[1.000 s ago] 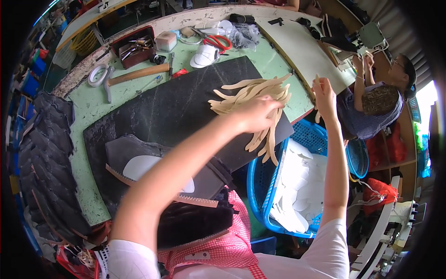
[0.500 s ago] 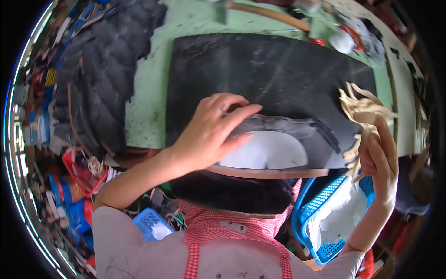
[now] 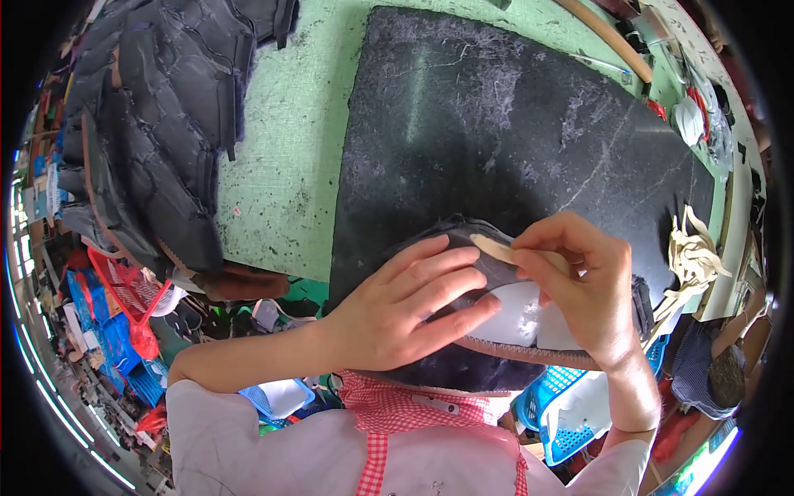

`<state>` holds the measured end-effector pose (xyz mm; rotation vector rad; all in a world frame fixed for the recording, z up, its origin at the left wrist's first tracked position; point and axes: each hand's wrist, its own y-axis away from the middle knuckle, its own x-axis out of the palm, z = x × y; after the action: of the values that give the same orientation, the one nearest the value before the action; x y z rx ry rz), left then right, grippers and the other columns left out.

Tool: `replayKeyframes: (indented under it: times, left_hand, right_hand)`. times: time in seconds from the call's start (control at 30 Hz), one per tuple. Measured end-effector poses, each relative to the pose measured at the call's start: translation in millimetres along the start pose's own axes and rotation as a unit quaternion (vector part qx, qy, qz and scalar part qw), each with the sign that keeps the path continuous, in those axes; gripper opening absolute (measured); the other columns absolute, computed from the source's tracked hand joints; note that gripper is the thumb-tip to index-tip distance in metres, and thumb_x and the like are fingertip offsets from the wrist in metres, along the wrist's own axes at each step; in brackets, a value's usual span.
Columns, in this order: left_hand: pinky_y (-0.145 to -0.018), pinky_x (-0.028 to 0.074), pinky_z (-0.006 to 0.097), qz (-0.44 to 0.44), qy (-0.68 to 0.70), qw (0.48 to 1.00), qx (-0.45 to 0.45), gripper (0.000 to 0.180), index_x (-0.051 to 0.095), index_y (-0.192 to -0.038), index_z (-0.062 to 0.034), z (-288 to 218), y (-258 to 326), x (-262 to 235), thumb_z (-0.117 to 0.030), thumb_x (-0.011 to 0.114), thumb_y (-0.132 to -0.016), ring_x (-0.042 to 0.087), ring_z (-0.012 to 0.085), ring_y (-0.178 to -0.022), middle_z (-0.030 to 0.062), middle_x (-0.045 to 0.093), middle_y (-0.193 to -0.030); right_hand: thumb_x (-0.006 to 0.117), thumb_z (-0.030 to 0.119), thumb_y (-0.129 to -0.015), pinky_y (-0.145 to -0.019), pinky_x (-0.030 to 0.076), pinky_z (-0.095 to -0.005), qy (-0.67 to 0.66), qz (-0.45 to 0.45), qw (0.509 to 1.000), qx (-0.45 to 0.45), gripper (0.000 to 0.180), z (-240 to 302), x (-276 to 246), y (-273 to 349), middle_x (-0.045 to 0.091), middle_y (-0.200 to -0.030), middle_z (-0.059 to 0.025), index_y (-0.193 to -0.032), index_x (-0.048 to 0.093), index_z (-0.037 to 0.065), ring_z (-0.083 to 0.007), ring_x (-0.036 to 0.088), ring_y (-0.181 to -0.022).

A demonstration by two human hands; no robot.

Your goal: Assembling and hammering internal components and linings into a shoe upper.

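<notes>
My left hand (image 3: 405,306) lies with its fingers stretched out over a dark, curved, flexible piece (image 3: 442,231). A white half-round patch (image 3: 514,316) and a brown zigzag-stitched edge (image 3: 529,351) belong to that piece. Between thumb and forefinger, my right hand (image 3: 589,289) pinches a short beige strip (image 3: 490,246). The strip's free end rests on or just above the dark piece near its far curved edge; contact I cannot tell. Both hands cover parts of the piece. Beneath it is a large scuffed black board (image 3: 447,124).
A bundle of beige strips (image 3: 695,256) lies on the board's right edge. Stacked black pieces (image 3: 157,124) cover the green table's (image 3: 277,174) left side. A wooden handle (image 3: 608,37) lies at the far right. Blue basket (image 3: 556,413) and red basket (image 3: 124,281) sit below table level.
My right hand has come left from the strip bundle to the dark piece, holding one beige strip. My left hand now lies flatter on the piece. The whole view has shifted.
</notes>
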<state>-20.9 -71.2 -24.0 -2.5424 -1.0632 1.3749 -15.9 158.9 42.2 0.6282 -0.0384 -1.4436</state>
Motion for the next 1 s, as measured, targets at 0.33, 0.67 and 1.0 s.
replayKeyframes:
  times: [0.33,0.67,1.0]
  left_hand:
    - [-0.106,0.047,0.045,0.038,-0.03,0.998,-0.04,0.05,0.068,-0.129,-0.0053,-3.1,-12.1,-4.4,-0.004,0.064,-0.08,0.057,0.0298,-0.131,0.0133,0.061,-0.138]
    - [-0.101,0.041,0.048,0.087,-0.088,0.991,-0.053,0.062,0.068,-0.127,-0.0032,-9.9,-37.2,-6.7,-0.013,0.061,-0.066,0.055,0.0308,-0.115,0.0107,0.057,-0.125]
    - [-0.115,0.038,0.041,0.191,-0.126,0.973,0.044,0.056,0.059,-0.14,-0.0055,-38.4,-60.2,33.6,-0.027,0.064,-0.088,0.044,0.0212,-0.143,0.0061,0.049,-0.155]
  right_hand:
    - [0.076,0.005,-0.088,-0.054,0.05,-0.0275,0.177,-0.051,0.977,-0.104,0.02,-0.8,-0.7,2.3,0.071,-0.074,-0.0093,-0.105,0.066,0.004,-0.0157,0.072,-0.065]
    - [0.077,0.0,-0.085,-0.053,0.046,-0.023,0.168,-0.132,0.977,-0.004,0.016,-23.9,-39.1,44.0,0.071,-0.082,-0.0038,-0.099,0.068,0.002,-0.007,0.059,-0.061]
    - [0.074,-0.003,-0.086,-0.064,0.055,-0.0221,0.01,-0.188,0.979,0.08,0.013,-63.1,-75.2,64.5,0.072,-0.086,-0.0025,-0.098,0.069,-0.002,-0.0067,0.068,-0.073]
